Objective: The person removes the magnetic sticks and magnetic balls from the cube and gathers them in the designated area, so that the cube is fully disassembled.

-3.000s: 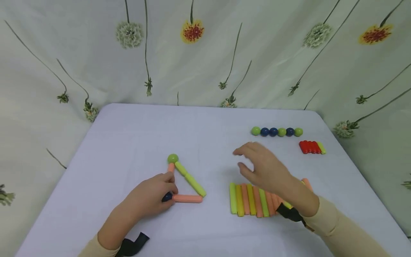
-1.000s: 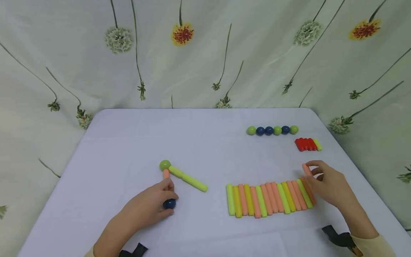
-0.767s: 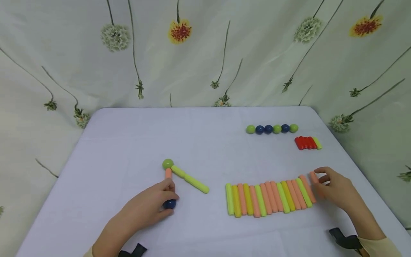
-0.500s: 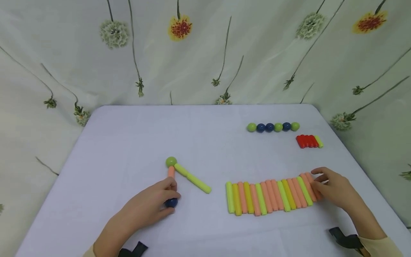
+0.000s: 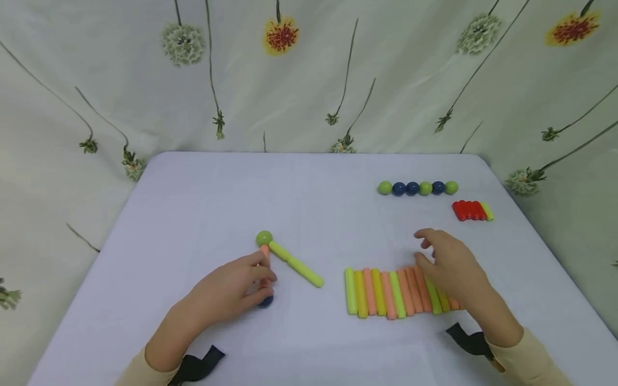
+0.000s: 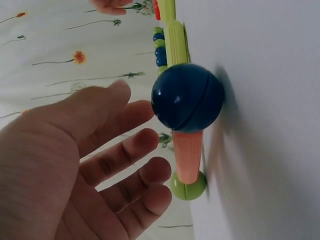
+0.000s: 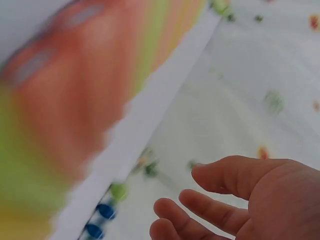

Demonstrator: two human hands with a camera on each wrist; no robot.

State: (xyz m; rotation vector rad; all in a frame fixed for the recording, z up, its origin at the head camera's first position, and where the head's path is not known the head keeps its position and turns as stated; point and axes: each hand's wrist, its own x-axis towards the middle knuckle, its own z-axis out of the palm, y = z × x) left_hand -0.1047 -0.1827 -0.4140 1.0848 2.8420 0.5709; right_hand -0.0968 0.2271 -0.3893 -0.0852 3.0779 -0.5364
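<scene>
My left hand (image 5: 227, 287) is beside a dark blue ball (image 6: 187, 97) and an orange stick (image 6: 188, 155), its fingers loosely bent. In the left wrist view a gap shows between the fingertips and both pieces. The orange stick runs from the blue ball to a light green ball (image 5: 264, 238). From that green ball two yellow-green sticks (image 5: 303, 272) slant end to end toward the right. My right hand (image 5: 449, 262) is over the right part of a row of orange, green and yellow sticks (image 5: 378, 292), thumb and fingers apart and nothing between them. It hides the row's right end.
At the back right of the white table (image 5: 217, 193) lies a line of green and blue balls (image 5: 425, 188). Just in front of it is a small group of short red sticks (image 5: 468, 210) with one yellow-green stick (image 5: 487, 210). A flowered cloth (image 5: 410, 80) hangs behind.
My right hand took an orange stick from the triangle's near side, laid it at the row's right end, let go and moved left. My left hand has loosened from the stick by the blue ball.
</scene>
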